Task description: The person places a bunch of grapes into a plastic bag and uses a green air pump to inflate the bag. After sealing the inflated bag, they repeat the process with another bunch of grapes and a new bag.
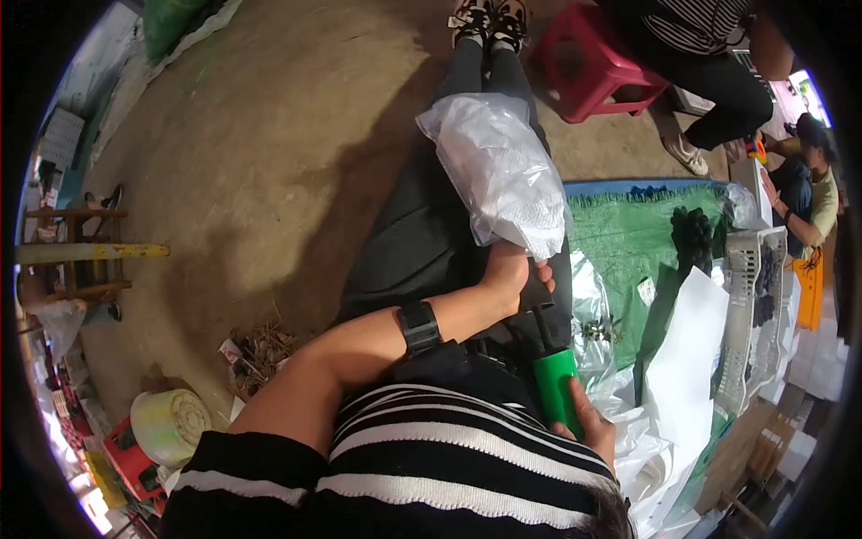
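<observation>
Half the green cylinder [557, 382] hides behind the striped shirt [431, 458]; the right hand [593, 427] wraps its grip around it, lower right. Mid-frame, the left hand [514, 274] pinches the white plastic bag [503, 171] at its lower edge.

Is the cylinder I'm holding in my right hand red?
No, the cylinder in the right hand is green, while the left hand grips the plastic bag.

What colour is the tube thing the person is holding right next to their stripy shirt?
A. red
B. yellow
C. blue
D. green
D: the tube gripped by the right hand, just beside the striped shirt, is bright green.
</observation>
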`<state>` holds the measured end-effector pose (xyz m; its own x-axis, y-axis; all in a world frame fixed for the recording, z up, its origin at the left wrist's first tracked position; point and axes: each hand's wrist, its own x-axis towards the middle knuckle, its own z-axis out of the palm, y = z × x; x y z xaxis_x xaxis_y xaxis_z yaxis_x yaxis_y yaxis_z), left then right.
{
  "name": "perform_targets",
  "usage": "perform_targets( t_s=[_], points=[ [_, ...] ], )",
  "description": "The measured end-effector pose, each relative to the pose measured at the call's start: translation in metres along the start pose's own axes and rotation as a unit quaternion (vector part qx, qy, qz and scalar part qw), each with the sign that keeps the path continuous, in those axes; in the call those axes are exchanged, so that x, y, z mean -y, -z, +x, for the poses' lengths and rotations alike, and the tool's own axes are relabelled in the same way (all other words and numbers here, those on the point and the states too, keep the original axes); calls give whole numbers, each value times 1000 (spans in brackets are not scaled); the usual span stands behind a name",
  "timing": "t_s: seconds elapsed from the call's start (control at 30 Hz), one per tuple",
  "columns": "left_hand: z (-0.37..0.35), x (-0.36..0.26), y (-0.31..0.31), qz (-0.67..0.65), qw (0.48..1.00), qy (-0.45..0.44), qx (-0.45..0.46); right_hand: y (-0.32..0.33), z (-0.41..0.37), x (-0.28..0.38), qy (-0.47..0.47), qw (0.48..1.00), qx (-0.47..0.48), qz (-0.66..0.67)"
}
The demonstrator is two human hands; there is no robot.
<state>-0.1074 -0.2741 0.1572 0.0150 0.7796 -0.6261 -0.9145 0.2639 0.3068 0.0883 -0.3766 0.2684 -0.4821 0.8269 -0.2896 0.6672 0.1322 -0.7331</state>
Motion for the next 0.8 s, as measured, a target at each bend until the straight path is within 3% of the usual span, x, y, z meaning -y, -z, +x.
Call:
perform_targets(
  t_s=[0.07, 0.17, 0.27, 0.4, 0.43, 0.47, 0.63, 0.73, 0.77, 0.8],
  points=[
    [0, 3, 3, 3, 1000, 4, 1, 0, 13, 7, -35, 999, 18, -2],
    [3, -3, 4, 20, 999, -21, -16, -13, 44, 18, -1, 999, -12, 53],
    [-2, -6, -4, -45, 998, 31, 1, 0, 16, 9, -27, 999, 14, 20],
    [1, -1, -4, 25, 1000, -3, -15, 2, 15, 10, -37, 999, 15, 7],
    [9, 3, 3, -16, 1000, 15, -13, -6, 33, 12, 7, 1000, -2, -11],
    [7, -1, 2, 18, 999, -21, -24, -7, 45, 22, 4, 1000, 5, -22],
    [5, 0, -1, -3, 1000, 1, -3, 4, 1, -5, 20, 1000, 1, -5],
    [3, 2, 2, 8, 1000, 22, 3, 5, 17, 14, -21, 999, 24, 1],
    [3, 1, 2, -11, 1000, 16, -10, -4, 33, 13, 23, 1000, 8, -14],
    [4, -3, 4, 57, 998, -12, -26, -6, 45, 22, -9, 1000, 23, -14]
  ],
)
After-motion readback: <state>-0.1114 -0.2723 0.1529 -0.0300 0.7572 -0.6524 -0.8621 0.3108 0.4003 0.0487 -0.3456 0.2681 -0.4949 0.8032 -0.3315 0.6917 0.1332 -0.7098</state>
